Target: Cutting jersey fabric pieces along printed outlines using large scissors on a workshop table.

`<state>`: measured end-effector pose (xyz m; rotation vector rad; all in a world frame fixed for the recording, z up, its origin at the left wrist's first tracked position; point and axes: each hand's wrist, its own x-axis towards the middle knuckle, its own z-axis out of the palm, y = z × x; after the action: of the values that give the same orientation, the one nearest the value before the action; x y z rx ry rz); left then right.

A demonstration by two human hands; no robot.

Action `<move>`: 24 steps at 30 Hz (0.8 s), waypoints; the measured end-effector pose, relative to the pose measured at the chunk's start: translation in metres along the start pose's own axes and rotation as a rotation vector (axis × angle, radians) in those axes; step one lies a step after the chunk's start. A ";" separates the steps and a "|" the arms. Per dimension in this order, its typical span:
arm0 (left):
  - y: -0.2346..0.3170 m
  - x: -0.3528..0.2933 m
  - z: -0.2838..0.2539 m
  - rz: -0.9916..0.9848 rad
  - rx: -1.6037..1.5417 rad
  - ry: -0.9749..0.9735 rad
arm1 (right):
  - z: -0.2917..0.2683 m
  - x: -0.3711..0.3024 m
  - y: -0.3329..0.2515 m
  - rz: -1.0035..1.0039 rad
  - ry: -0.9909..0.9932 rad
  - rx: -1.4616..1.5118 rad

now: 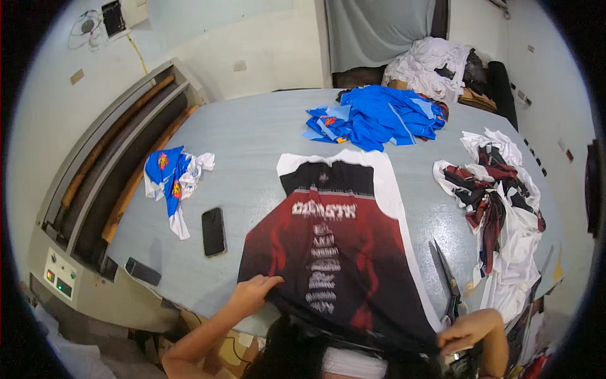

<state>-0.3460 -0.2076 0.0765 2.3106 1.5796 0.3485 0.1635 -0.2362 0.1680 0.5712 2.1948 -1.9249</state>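
Note:
A printed jersey panel (341, 252), black fading to dark red with white lettering, lies spread on the grey table (240, 132). White uncut cloth borders its top and right side; its left side has no white margin. My left hand (252, 295) is closed on the panel's lower left edge. At the lower right corner my right hand (470, 331) pinches the cloth, its fingertips partly hidden. The near edge sags over the table's front. Black-handled scissors (452, 287) lie just beyond my right hand, blades partly spread and pointing away.
A black phone (214, 232) and blue-and-white scraps (172, 180) lie left of the panel. Blue jersey pieces (385, 117) are heaped at the back. White, black and red offcuts (499, 196) pile at right. A roller machine (107, 158) stands along the left edge.

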 end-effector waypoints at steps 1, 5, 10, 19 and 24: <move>-0.004 -0.001 -0.007 0.045 0.004 0.075 | -0.003 -0.006 -0.003 -0.083 -0.159 0.069; -0.073 0.008 -0.035 0.029 -0.326 -0.182 | -0.028 -0.034 0.033 0.083 -0.190 0.022; -0.162 0.108 -0.003 -0.124 -0.313 -1.189 | -0.124 0.022 0.164 0.547 -0.353 -0.153; -0.108 0.340 -0.314 -0.037 -0.467 1.020 | -0.366 -0.074 -0.129 -0.122 1.870 -1.292; -0.077 0.254 -0.353 0.336 -1.199 0.993 | -0.232 -0.106 -0.195 -0.471 1.719 -1.176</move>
<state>-0.4523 0.0993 0.3755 1.3621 0.7245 2.0552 0.2135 -0.0462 0.4218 1.7865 3.7313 0.7975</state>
